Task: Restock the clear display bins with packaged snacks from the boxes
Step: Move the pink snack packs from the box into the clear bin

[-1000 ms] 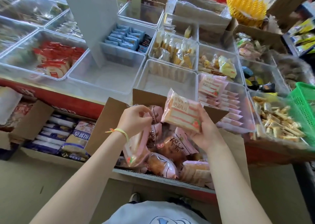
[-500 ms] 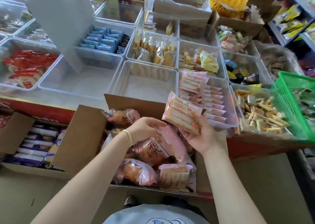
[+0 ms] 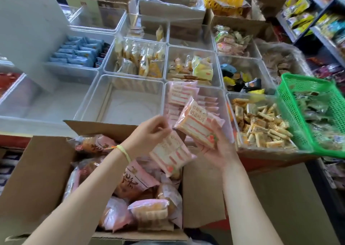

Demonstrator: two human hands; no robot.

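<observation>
Restocking partly done — the clear plastic bin (image 3: pixel 222 103) just beyond both hands holds one row of pink packs. Right hand (image 3: pixel 218 149) grips a pink-striped toast pack (image 3: pixel 197 123); left hand (image 3: pixel 149 132) pinches a second pack (image 3: pixel 170 154) above the half-full open cardboard box (image 3: pixel 37 179) — the neighbouring bin (image 3: pixel 128 103) awaits stock

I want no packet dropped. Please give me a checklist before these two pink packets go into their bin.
1. Right hand grips the upper pink packet: ok.
2. Left hand pinches the lower pink packet by its top edge only: not ok, weak hold.
3. Pink packet bin has matching packets: ok.
4. Room left in that bin: cannot tell.
5. Cardboard box open below: ok.
</observation>
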